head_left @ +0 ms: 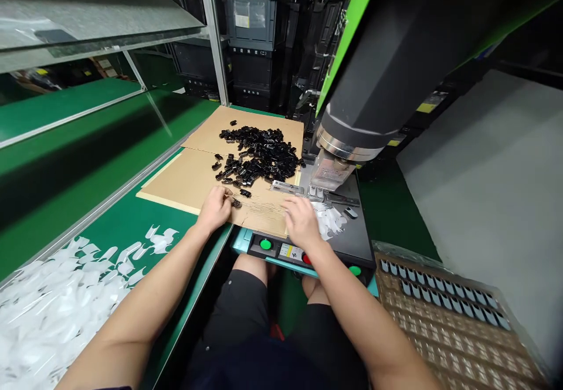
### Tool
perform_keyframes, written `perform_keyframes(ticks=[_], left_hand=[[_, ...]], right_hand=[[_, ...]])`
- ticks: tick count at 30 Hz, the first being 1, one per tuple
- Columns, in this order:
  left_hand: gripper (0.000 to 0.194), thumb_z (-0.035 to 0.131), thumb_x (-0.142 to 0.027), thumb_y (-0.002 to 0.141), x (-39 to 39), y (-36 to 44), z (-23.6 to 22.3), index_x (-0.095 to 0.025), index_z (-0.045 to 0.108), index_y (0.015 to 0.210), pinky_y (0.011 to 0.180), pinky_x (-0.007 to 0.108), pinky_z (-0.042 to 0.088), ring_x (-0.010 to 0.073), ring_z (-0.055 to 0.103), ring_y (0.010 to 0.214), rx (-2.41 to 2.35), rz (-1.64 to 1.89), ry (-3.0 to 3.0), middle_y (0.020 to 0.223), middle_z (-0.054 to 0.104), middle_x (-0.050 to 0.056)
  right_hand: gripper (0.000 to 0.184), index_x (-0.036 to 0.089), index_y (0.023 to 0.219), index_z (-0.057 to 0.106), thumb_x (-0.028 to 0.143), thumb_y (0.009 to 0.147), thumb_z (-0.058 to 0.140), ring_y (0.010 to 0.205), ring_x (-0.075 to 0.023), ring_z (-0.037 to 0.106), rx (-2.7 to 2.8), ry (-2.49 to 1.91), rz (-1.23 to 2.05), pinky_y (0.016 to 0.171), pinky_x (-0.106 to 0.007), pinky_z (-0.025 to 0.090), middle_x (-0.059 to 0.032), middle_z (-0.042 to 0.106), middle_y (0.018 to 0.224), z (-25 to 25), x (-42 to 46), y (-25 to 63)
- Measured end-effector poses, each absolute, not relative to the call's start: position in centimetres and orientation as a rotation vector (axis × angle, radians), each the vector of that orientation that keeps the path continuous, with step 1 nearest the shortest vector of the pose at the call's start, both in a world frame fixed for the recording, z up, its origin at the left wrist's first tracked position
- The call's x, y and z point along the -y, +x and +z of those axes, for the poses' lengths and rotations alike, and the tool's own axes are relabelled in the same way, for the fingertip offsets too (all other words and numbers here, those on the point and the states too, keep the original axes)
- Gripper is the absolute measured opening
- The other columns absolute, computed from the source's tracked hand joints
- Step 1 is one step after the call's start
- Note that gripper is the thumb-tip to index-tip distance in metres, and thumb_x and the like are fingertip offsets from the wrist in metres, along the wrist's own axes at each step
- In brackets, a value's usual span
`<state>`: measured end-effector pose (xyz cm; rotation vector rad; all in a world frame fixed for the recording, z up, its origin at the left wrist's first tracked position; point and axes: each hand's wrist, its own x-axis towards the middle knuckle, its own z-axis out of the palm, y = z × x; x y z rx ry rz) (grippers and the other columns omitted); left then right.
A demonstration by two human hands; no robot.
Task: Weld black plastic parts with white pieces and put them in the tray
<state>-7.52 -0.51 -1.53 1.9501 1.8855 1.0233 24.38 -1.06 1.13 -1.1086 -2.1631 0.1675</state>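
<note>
My left hand is at the near edge of the cardboard sheet, its fingers closed on a small black plastic part. Another black part lies just beyond its fingertips. Over the right side of the cardboard, my right hand has curved fingers with a gap at the thumb; nothing shows between them. A heap of black plastic parts covers the far half of the sheet. Right of my right hand, white curved film pieces are piled on the machine's dark bed, below a clear block on the press head.
Metal fixture strips lie by the machine head. A control panel with green buttons spans the front edge. Many white film pieces cover the green table at left. A tray with rows of parts sits at lower right.
</note>
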Motion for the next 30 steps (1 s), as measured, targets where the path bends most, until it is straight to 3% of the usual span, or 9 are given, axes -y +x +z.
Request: perform_keyframes(ticks=[3,5,8,13,20,25,30], left_hand=[[0.025,0.065,-0.045,0.097,1.2,-6.0,-2.0,-0.024,0.057,0.107,0.091,0.045,0.058,0.0269,0.064,0.096,-1.916,0.982,1.916,0.106,0.059,0.009],[0.033,0.071,-0.05,0.094,1.6,-5.5,-2.3,-0.024,0.058,0.108,0.092,0.045,0.058,0.0279,0.064,0.099,-1.897,0.967,1.981,0.107,0.058,0.01],[0.028,0.071,-0.047,0.095,1.7,-5.7,-2.6,-0.025,0.059,0.108,0.092,0.044,0.058,0.0281,0.064,0.102,-1.888,0.969,2.053,0.108,0.056,0.01],[0.027,0.072,-0.046,0.094,1.5,-7.1,-2.7,-0.025,0.058,0.102,0.091,0.043,0.058,0.0269,0.064,0.1,-1.872,0.974,2.063,0.107,0.056,0.009],[0.012,0.064,-0.034,0.096,1.2,-7.3,-2.3,-0.026,0.061,0.105,0.097,0.044,0.059,0.0278,0.065,0.108,-1.909,0.866,2.073,0.113,0.06,0.01],[0.012,0.061,-0.029,0.095,0.8,-8.0,-0.8,-0.024,0.068,0.104,0.091,0.043,0.057,0.0292,0.069,0.097,-1.928,0.609,2.18,0.099,0.067,0.01],[0.018,0.064,-0.034,0.096,-0.3,-3.6,1.3,-0.026,0.073,0.111,0.088,0.04,0.058,0.0274,0.071,0.1,-1.742,0.764,2.206,0.107,0.076,0.006]], right_hand=[[0.04,0.025,0.133,0.07,0.012,0.099,0.053,0.134,-0.0299,0.05,2.346,-1.021,0.296,0.115,-0.05,0.045,-0.0106,0.061,0.146,1.2,-1.5,17.3],[0.041,0.024,0.134,0.067,0.01,0.098,0.055,0.136,-0.0286,0.048,2.446,-1.017,0.344,0.117,-0.05,0.043,-0.0104,0.058,0.151,0.9,-3.1,14.1],[0.037,0.023,0.132,0.066,0.011,0.098,0.058,0.133,-0.0274,0.05,2.534,-1.092,0.36,0.118,-0.048,0.041,-0.0106,0.059,0.148,0.3,-4.8,11.9],[0.027,0.02,0.125,0.065,0.014,0.102,0.052,0.12,-0.0294,0.055,2.49,-1.28,0.279,0.11,-0.047,0.045,-0.0136,0.066,0.125,0.1,-5.7,11.5],[0.033,0.02,0.124,0.067,0.009,0.1,0.047,0.116,-0.0306,0.056,2.381,-1.368,0.335,0.106,-0.046,0.045,-0.0144,0.069,0.118,0.1,-5.1,12.1],[0.032,0.02,0.124,0.071,0.014,0.097,0.054,0.114,-0.0272,0.062,2.175,-1.244,0.356,0.106,-0.041,0.049,-0.0108,0.071,0.12,0.6,-2.6,17.1],[0.032,0.023,0.124,0.073,0.021,0.1,0.053,0.108,-0.0262,0.068,1.851,-1.272,0.287,0.1,-0.041,0.055,-0.0094,0.074,0.119,0.7,-1.2,26.3]])
